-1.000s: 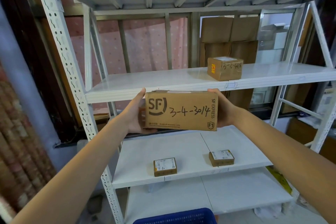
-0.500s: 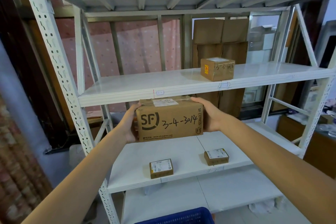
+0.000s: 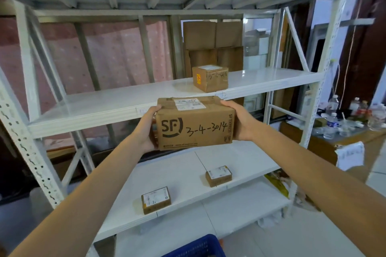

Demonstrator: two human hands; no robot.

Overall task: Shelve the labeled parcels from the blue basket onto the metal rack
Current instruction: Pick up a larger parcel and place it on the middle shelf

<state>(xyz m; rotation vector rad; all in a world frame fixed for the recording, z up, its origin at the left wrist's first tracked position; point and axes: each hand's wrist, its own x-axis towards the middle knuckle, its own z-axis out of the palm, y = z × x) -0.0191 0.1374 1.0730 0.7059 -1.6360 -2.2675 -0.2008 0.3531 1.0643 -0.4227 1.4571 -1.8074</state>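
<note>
I am clasping the SF Express parcel (image 3: 195, 123) between my left hand (image 3: 147, 129) and right hand (image 3: 240, 121), grip closed on its ends, hovering before the metal rack (image 3: 125, 108); I am keeping it level, easing it toward twelve o'clock onto the middle shelf

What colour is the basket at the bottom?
Blue, with a mesh pattern; basket, head view.
</note>
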